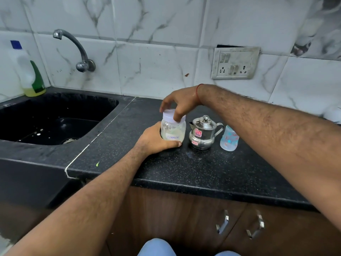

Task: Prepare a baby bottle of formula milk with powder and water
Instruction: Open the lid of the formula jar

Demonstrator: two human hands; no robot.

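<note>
Clear formula jar point(173, 129), pale lid point(172, 114), handwritten label, powder inside.

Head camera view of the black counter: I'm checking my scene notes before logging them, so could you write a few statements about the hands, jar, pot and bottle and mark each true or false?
1. The left hand grips the body of the clear plastic jar labelled Formula. True.
2. The right hand holds the jar's white screw lid from above. True.
3. The jar's lid lies on the black speckled counter. False: it sits on top of the jar.
4. The small steel pot with a lid and spout stands between the jar and the clear patterned baby bottle. True.
5. The baby bottle stands inside the black sink. False: it stands on the counter, right of the pot.
</note>
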